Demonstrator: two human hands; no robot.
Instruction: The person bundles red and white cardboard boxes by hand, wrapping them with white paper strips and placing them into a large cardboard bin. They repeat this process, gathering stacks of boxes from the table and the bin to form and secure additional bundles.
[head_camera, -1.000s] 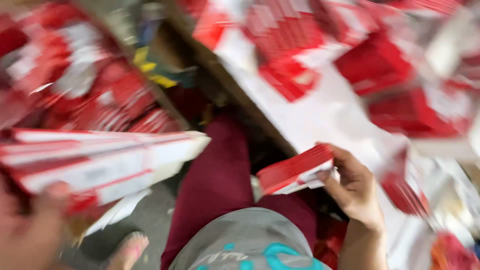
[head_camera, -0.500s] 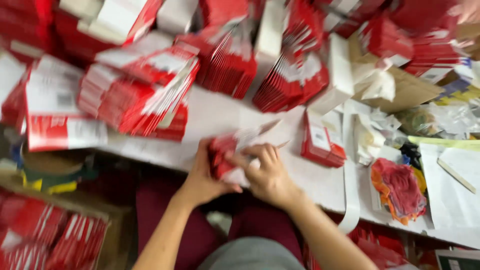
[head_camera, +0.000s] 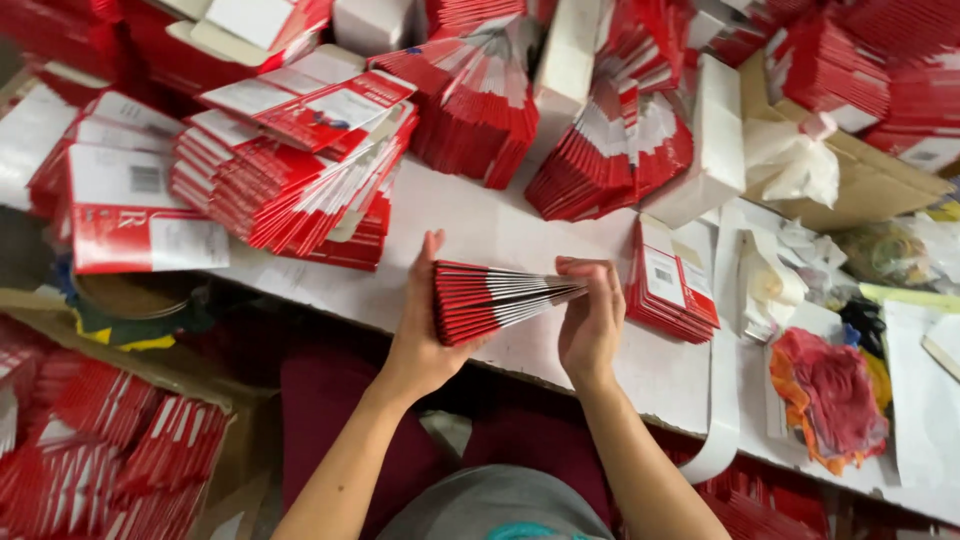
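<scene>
A stack of flat red cartons with white edges, fanned out toward the right end and squeezed tight at the left, lies level just above the white worktop, held between both hands.

Held card bundle: red, white-edged, fanned stripes. Tabletop: white. Stacks behind bundle: red with white panels. Rag right of bundle: red-pink, orange fringe. Box far right: brown cardboard. Trousers below: maroon.
</scene>
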